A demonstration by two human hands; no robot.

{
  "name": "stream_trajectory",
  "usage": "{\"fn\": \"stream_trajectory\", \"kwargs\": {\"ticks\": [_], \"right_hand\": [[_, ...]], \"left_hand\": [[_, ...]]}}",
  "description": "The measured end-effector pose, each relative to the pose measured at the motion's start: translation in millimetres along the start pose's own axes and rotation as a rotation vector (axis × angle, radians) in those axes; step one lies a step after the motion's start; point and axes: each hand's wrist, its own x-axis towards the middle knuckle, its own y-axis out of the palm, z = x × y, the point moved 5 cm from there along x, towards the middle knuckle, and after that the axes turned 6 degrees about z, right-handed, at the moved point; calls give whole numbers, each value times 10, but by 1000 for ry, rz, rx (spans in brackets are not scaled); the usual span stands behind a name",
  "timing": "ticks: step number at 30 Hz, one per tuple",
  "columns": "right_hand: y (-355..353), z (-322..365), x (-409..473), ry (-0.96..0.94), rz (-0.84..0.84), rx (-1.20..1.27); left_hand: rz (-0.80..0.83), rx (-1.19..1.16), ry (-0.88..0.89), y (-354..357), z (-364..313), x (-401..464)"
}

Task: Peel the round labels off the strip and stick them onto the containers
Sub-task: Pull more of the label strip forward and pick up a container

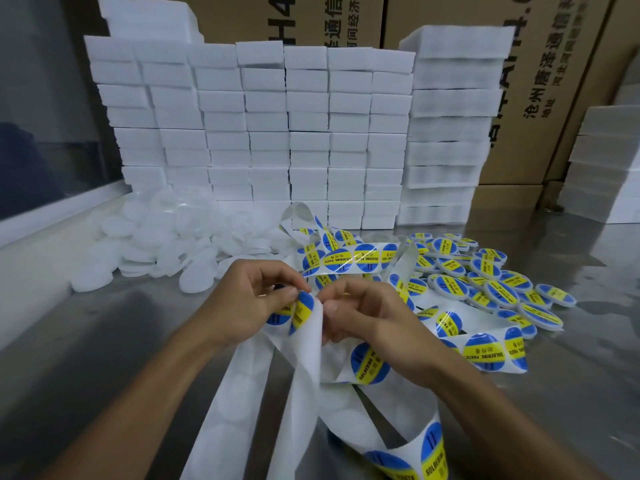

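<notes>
Two bare hands work over the metal table (114, 344) at frame centre. Left hand (252, 303): fingers curled, thumb and fingertips pinching a round blue-and-yellow label (302, 311) at the top edge of the white backing strip (304, 344). Whether a container sits behind that label cannot be told. Right hand (367, 317): fingers curled inward, gripping the backing strip just beside the label; thumb pressed against the strip's edge. The strip hangs from both hands toward the camera, its lower stretch bare of labels, then loops across the table with printed labels reading "SOLDERING PASTE" on the further lengths (349, 261).

Labelled containers (485, 275), round and flat, lie heaped to the right of the hands. Unlabelled white containers (156, 244) lie heaped to the left, near the wall ledge. Stacked white boxes (263, 133) stand in rows behind both heaps. Brown cardboard cartons (540, 98) with printed characters stand behind the boxes.
</notes>
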Motion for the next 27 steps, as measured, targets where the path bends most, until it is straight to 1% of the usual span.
{"fn": "stream_trajectory", "kwargs": {"ticks": [3, 5, 7, 8, 11, 12, 13, 14, 16, 18, 19, 20, 22, 24, 27], "right_hand": [[-7, -23, 14, 12, -51, 143], [-1, -18, 11, 1, -46, 65], [-3, -24, 3, 1, -66, -18], [-19, -25, 1, 1, -105, -31], [-95, -17, 0, -27, -229, -35], [-116, -14, -2, -31, -248, -33], [-134, -17, -5, -33, -260, -29], [-150, -27, -7, -36, -270, -30], [-162, -40, -6, -53, -291, -50], [-148, -41, 4, -84, -306, -58], [-143, -41, 8, -98, -316, -63], [-143, -41, 8, -112, -330, -82], [-146, -41, -2, -149, -374, -194], [-150, -18, -24, -214, -450, -394], [-163, 85, -80, -366, -564, -703]], "left_hand": [[-33, 59, 4, -20, 34, 9], [-55, 81, 8, -16, 50, 15], [-122, 122, 33, -11, 54, 23], [-194, 141, 48, -22, 59, 26], [-483, 131, 67, -114, 56, -6], [-546, 127, 64, -137, 47, -18], [-561, 103, 42, -148, 48, -19], [-524, 45, 9, -132, 61, -8], [-336, -109, -88, -21, 96, 24], [-153, -178, -173, 123, 137, 23], [-98, -187, -177, 184, 148, 15], [-76, -185, -161, 226, 152, 12], [-115, -170, -107, 244, 155, 26], [-159, -133, -50, 244, 145, 34], [-178, -60, 24, 260, 105, 44]]}}
